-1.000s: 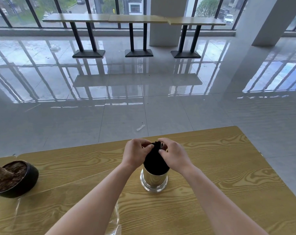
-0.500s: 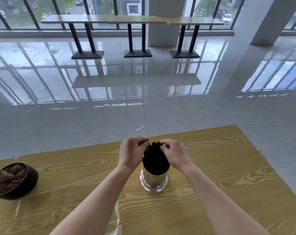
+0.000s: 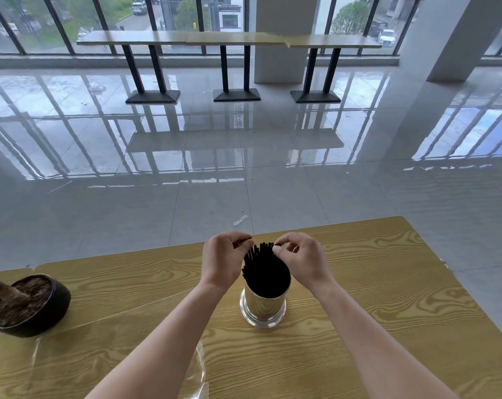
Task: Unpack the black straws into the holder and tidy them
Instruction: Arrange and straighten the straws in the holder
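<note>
A bundle of black straws [image 3: 265,272] stands upright in a shiny metal holder [image 3: 262,308] on the wooden table [image 3: 382,283]. The straw tops fan out slightly above the rim. My left hand [image 3: 222,260] is curled at the left side of the straw tops, its fingertips touching them. On the right side, my right hand [image 3: 304,260] pinches the straw tips between thumb and forefinger.
A black pot [image 3: 28,308] with soil and a cut stem sits at the table's left end. Clear plastic wrapping [image 3: 199,370] lies on the table near its front edge, under my left forearm. A small plastic scrap [image 3: 240,220] lies on the tiled floor beyond the table.
Both hands have drawn apart from the bundle's top. The straw tips, covered a second ago, now show and have spread wider in the holder.
</note>
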A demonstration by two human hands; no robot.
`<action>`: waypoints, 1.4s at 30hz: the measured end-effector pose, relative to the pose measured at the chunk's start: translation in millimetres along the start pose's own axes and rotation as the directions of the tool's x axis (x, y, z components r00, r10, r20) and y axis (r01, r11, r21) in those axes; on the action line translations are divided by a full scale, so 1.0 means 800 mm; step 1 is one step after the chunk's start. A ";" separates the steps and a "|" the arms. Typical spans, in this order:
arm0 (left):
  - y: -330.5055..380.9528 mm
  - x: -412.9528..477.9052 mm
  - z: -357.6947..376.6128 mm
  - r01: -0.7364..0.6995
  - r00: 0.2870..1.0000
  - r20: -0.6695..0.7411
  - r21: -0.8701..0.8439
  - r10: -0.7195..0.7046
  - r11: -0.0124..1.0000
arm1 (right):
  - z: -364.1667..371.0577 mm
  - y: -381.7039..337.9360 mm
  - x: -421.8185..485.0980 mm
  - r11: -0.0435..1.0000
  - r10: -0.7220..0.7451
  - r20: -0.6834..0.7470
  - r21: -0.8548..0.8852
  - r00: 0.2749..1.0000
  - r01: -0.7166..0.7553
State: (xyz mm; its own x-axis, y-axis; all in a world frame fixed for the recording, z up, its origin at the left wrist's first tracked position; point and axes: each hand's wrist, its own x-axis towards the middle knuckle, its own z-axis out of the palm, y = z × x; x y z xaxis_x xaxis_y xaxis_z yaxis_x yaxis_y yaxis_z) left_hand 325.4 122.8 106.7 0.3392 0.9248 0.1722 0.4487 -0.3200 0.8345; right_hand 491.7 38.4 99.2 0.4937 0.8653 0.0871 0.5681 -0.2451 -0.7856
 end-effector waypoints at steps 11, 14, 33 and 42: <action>0.041 0.006 -0.021 -0.194 0.981 0.017 -0.018 0.194 0.981 | -0.027 -0.058 0.000 0.955 -0.294 -0.072 0.027 0.953 0.296; 0.052 0.005 -0.028 -0.254 0.967 0.020 -0.033 0.255 0.967 | -0.030 -0.072 0.003 0.941 -0.336 -0.086 0.009 0.938 0.338; 0.049 -0.005 -0.029 -0.237 0.970 0.035 -0.089 0.240 0.968 | -0.027 -0.069 -0.005 0.966 -0.256 0.003 0.044 0.967 0.256; 0.059 0.009 -0.051 -0.195 0.980 0.022 -0.131 0.200 0.972 | -0.010 -0.025 -0.010 0.995 -0.100 0.125 -0.013 0.987 0.102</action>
State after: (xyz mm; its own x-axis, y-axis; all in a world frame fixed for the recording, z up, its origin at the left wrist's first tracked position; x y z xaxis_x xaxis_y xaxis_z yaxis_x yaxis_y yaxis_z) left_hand 315.0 122.6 168.7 0.4400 0.8376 0.3238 0.2612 -0.4643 0.8463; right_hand 481.2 32.6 118.9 0.3486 0.9331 0.0881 0.6245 -0.1612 -0.7643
